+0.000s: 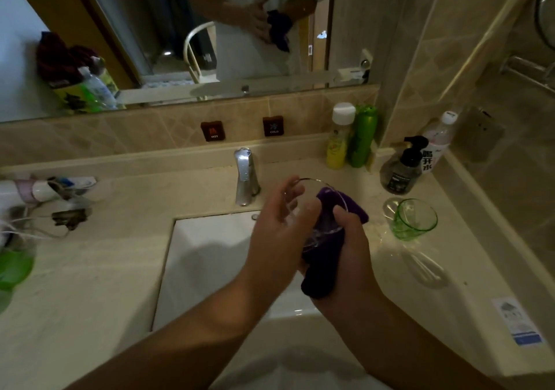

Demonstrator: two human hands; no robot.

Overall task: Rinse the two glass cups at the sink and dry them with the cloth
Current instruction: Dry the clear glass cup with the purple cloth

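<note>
Evidently the drying is under way. Over the front right part of the sink (pixel 210 254), the person holds a clear glass cup (pixel 322 209) with a purple cloth (pixel 322 257) wrapped under it and tucked into its mouth. The left hand (pixel 279 224) lies against the cup's near side, fingers only loosely bent and spread along the glass, steadying it more than clamping it. The right hand (pixel 351 248) is curled firmly round the cloth and the lower part of the cup, thumb pressed on the fabric.

A green glass cup (pixel 413 220) stands upright on the tabletop (pixel 90 269), by the sink's right edge and just in front of a dark pump bottle (pixel 401 170). It is well apart from both hands. Whether it is wet or already wiped I cannot tell from here.

No water seems to be coming from the tap (pixel 246 176) at the back of the sink, so rinsing of the clear cup looks finished. My guess is that the work is somewhere past halfway: one cup is being wiped, and the green one either awaits its turn with the cloth or is done. What remains at least is finishing this cup and setting it down on the tabletop.
</note>
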